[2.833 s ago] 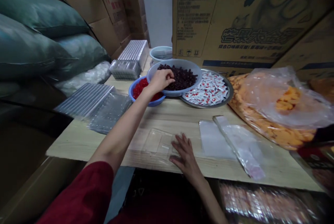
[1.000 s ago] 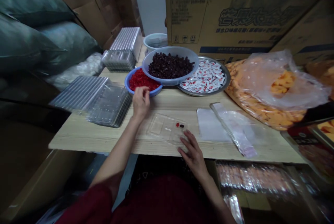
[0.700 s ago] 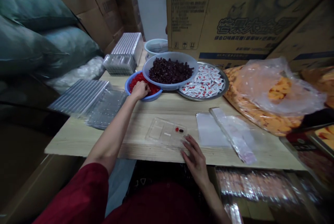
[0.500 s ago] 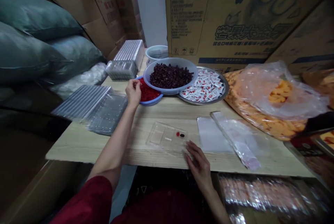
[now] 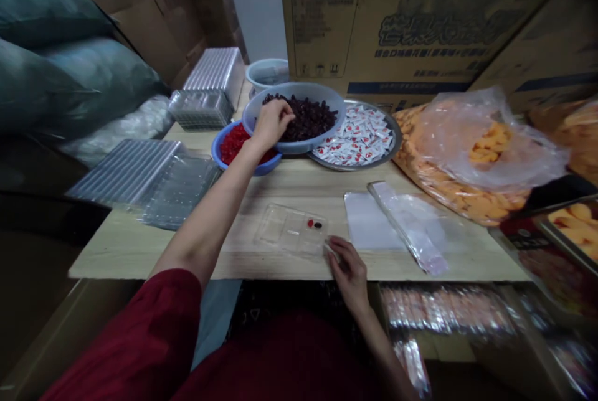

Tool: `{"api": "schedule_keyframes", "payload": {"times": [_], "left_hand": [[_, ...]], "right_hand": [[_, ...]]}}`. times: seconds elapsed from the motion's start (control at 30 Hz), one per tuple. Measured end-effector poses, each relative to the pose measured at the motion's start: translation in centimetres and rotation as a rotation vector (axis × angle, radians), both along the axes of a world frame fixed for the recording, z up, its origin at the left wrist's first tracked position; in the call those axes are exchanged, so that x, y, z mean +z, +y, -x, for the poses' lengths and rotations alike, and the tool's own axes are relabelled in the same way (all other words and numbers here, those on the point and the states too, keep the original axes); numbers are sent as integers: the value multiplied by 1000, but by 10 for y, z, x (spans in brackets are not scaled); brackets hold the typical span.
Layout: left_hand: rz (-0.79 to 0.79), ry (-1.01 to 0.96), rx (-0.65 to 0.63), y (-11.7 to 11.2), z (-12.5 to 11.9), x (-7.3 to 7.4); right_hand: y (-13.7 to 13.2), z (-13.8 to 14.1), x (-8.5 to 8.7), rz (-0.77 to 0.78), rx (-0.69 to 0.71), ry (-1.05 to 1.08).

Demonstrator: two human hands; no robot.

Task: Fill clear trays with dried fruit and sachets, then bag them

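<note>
My left hand (image 5: 271, 122) reaches into the pale blue bowl (image 5: 332, 107) of dark dried fruit (image 5: 313, 119), its fingers curled among the pieces. What they hold is hidden. Beside it sits a smaller blue bowl (image 5: 219, 158) of red pieces (image 5: 231, 139). My right hand (image 5: 348, 265) rests at the near right corner of a clear plastic tray (image 5: 289, 230), fingers bent against its edge. One red and one dark piece (image 5: 314, 224) lie in a tray compartment.
A metal dish of small white sachets (image 5: 357, 136), a large bag of orange snacks (image 5: 471, 158) and clear bags (image 5: 397, 220) lie on the wooden table (image 5: 140, 251). Stacks of clear trays (image 5: 149, 177) sit at left. Cardboard boxes (image 5: 420, 15) stand behind.
My left hand has moved from the bowl of red pieces to the bowl of dark fruit. My right hand has stayed at the tray's corner.
</note>
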State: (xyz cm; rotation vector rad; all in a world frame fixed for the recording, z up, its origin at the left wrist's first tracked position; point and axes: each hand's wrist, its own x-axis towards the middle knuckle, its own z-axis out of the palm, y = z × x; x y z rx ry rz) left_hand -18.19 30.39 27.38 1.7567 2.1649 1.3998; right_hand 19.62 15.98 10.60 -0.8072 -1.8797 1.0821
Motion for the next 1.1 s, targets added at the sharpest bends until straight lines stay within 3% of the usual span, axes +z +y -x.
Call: {"api": "schedule_keyframes", "payload": {"times": [0.1,0.17,0.2,0.27,0.37,0.47,0.57,0.67,0.73,0.83,0.9,0.97,1.03,1.1], "left_hand": [[-225,-85,103,-37,-20,3],[-203,-102,40,-73,-50,1],[-137,-95,-52,-93,-67,-4],[33,-57,-328,-128,-104,-24],[261,-15,-609,-159,-146,-72],[368,53,-630,-167,-165,-114],[359,68,-622,-171,-168,-124],[229,-12,-534,-178,-152,-105],[74,-48,-278,-176,-123,-85],[-104,-5,241,-153,-53,-65],[-18,62,389,-127,-2,-62],[267,78,447,-102,41,-66],[496,39,427,-86,67,-72],[573,9,374,-81,77,-77]], "right_hand": [[0,-3,4,19,-1,16],[0,-3,7,36,-6,12],[-1,-3,8,45,-6,11],[-1,-1,10,62,-3,12],[-1,3,13,67,3,16],[-1,5,13,58,3,22],[0,6,13,40,-10,24],[2,9,11,-33,6,-42],[4,14,10,-126,54,-117],[8,20,8,-229,116,-182],[9,22,8,-223,122,-193],[9,22,7,-185,106,-190],[7,20,5,-156,83,-171],[6,19,2,-144,67,-150]]}}
